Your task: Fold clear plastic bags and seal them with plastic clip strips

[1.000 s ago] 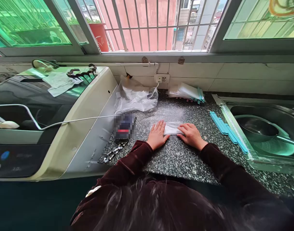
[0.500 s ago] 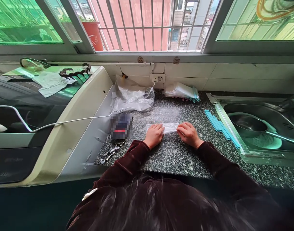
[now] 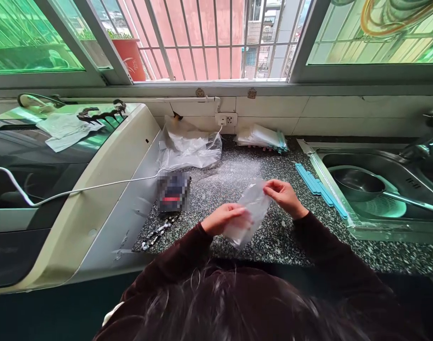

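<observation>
A thin, clear plastic bag (image 3: 250,210) is held up at a slant over the speckled counter (image 3: 273,237). My left hand (image 3: 225,218) grips its lower left part, with the thumb on top and the fingers showing faintly through the film. At the upper right corner, my right hand (image 3: 282,194) pinches the bag between thumb and fingers. Light blue plastic strips (image 3: 319,190) lie on the counter to the right of my right hand. Behind the hands rests a stack of clear bags with blue edges (image 3: 262,137).
On the left stands a large white and dark appliance (image 3: 113,189) with a white cord (image 3: 95,188) across it. A blurred dark object (image 3: 173,192) and a beaded band (image 3: 159,232) lie beside it. Crumpled plastic (image 3: 191,147) sits behind. The sink (image 3: 365,154) at right holds a pan (image 3: 358,183).
Both hands were low over the folded-looking bag on the counter. Now the bag is lifted and spread at a slant, my left hand lower and nearer me. The view has shifted slightly.
</observation>
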Demonstrator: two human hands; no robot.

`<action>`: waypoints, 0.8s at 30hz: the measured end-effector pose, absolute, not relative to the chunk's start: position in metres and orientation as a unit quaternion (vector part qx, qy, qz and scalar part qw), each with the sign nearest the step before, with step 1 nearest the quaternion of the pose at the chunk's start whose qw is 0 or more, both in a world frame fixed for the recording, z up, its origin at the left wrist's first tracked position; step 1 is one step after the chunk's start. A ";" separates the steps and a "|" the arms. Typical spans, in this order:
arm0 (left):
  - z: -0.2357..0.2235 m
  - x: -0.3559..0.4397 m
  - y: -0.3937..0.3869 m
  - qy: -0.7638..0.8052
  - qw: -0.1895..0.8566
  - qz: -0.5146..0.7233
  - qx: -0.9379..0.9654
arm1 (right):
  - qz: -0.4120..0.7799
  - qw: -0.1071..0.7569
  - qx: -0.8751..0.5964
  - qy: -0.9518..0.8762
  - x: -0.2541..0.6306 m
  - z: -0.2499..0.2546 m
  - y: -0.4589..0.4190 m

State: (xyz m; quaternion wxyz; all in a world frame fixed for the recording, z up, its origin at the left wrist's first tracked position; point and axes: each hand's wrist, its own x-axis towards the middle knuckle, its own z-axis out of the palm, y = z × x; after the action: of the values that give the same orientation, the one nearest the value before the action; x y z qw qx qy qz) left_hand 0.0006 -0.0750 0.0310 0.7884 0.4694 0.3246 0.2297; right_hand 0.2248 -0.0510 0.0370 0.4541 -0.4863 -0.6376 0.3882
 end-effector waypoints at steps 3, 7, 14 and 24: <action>0.036 0.001 -0.076 0.273 0.813 0.176 0.484 | 0.431 0.422 -0.488 -0.631 0.221 0.048 -0.056; 0.031 0.013 -0.052 0.348 0.720 0.287 0.528 | 0.453 0.379 -0.494 -0.639 0.211 0.043 -0.055; 0.011 0.028 -0.023 0.432 0.594 0.417 0.535 | 0.480 0.390 -0.517 -0.592 0.199 0.016 -0.047; 0.004 0.018 -0.022 0.394 0.639 0.381 0.539 | 0.467 0.402 -0.519 -0.592 0.195 0.002 -0.044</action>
State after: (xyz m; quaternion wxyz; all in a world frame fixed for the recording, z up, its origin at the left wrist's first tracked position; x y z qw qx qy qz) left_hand 0.0178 -0.0221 0.0043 0.6392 0.5392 0.3944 0.3809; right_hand 0.1951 -0.0444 0.0017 0.4022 -0.5187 -0.5924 0.4672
